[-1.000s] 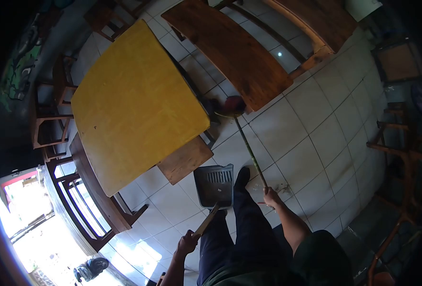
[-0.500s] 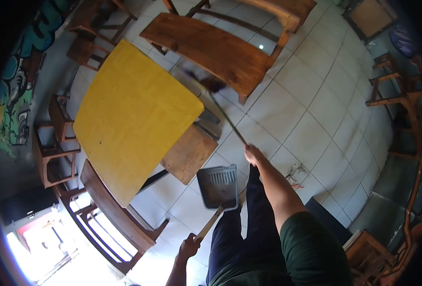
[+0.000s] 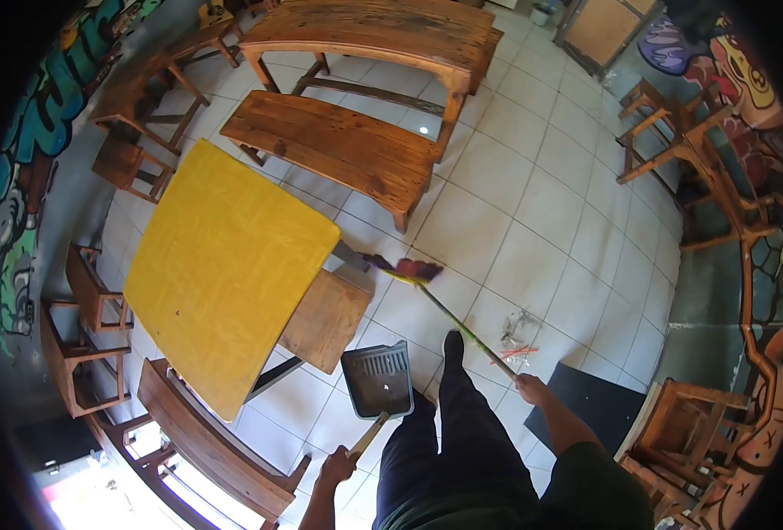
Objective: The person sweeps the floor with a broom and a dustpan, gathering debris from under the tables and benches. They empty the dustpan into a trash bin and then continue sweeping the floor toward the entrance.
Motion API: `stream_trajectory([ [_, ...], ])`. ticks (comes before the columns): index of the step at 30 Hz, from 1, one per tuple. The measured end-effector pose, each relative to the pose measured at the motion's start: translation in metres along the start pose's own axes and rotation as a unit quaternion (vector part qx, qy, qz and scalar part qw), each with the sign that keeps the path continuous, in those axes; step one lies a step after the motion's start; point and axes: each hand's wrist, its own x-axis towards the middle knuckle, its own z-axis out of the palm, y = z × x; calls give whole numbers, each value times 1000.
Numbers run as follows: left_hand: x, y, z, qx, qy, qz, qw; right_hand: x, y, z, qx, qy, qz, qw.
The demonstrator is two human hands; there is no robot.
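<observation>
My left hand is closed around the pale handle of a grey dustpan, held in front of my left leg with its ribbed end facing away from me. A small white bit shows inside the pan. My right hand grips the end of a long broom stick. The broom has a yellow head with purple and dark red bristles, resting at the floor near the yellow table's corner. Dark dust and red straw-like litter lie on the tiles, to the left of and beyond my right hand.
A yellow-topped table stands at left, with a wooden stool against its side. Ahead are a wooden bench and a long table. A black mat lies at right, near wooden chairs.
The broom head has come back toward me, away from beneath the bench. My right hand has moved right and nearer my body. The view has shifted, showing more of the room ahead.
</observation>
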Motion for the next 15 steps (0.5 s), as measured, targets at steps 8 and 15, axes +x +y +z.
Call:
stream_trajectory([
  [8, 3, 38, -2, 66, -19, 18, 997, 51, -105, 14, -47, 107, 57, 992],
  [15, 2, 71, 0, 105, -23, 31, 994, 30, -30, 4, -81, 27, 113, 990],
])
